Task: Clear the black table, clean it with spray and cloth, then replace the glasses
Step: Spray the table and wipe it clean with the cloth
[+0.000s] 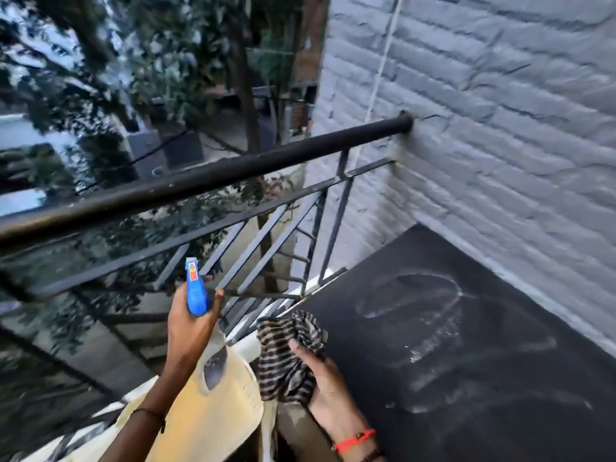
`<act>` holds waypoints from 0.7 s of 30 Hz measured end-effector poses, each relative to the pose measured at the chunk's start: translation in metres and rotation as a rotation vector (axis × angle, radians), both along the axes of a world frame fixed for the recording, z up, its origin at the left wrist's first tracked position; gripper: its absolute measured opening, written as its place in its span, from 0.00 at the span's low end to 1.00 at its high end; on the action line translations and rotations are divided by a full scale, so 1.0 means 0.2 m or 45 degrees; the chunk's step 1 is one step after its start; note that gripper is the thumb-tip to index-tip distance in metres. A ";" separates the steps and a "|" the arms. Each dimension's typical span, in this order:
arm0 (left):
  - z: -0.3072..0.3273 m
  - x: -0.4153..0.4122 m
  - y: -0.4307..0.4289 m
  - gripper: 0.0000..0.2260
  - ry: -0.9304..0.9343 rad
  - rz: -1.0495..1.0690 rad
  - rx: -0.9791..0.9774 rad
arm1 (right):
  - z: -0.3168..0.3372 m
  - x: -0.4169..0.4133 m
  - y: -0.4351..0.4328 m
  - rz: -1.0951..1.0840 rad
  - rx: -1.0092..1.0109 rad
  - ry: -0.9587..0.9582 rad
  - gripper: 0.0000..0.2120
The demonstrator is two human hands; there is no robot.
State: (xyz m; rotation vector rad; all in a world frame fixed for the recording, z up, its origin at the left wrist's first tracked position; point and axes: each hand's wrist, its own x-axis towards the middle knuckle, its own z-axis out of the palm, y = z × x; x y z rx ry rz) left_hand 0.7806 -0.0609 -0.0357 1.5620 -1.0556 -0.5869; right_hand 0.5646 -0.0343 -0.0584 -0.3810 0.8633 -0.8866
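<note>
**At the Table's Near Corner: Both Hands Loaded**

Beside the near-left corner of the black table (466, 348), the right hand (321, 375) grips a bunched striped cloth (286, 358), fingers curled round its folds. The cloth's upper end rises above the thumb at the table edge; contact with the surface cannot be confirmed. Right of and beyond this grip, the tabletop carries pale wet smears (413, 301): one oval ring and several curved streaks. Left of the cloth and apart from it, the left hand (188, 331) is wrapped round a blue spray bottle (196, 291), held upright with its head above the fingers. Below that grip sits a yellowish chair (213, 408) with a dark oval cut-out. Beyond both hands runs a black railing (206, 181), which meets a grey brick wall (500, 128). An orange band (355, 440) circles the right wrist.
</note>
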 end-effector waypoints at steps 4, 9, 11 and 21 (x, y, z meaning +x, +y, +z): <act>0.15 -0.19 -0.19 0.19 0.037 -0.225 0.046 | 0.12 -0.29 -0.05 -0.251 0.000 -0.024 0.20; 0.34 -0.55 -0.41 0.12 0.099 -0.488 0.077 | 0.19 -0.67 -0.12 -0.454 -0.094 -0.118 0.18; 0.38 -0.71 -0.49 0.12 0.094 -0.578 0.118 | 0.21 -0.83 -0.17 -0.502 -0.093 -0.151 0.18; 0.40 -1.44 -0.90 0.11 -0.024 -0.757 0.393 | 0.25 -1.55 -0.36 -0.720 -0.120 -0.079 0.46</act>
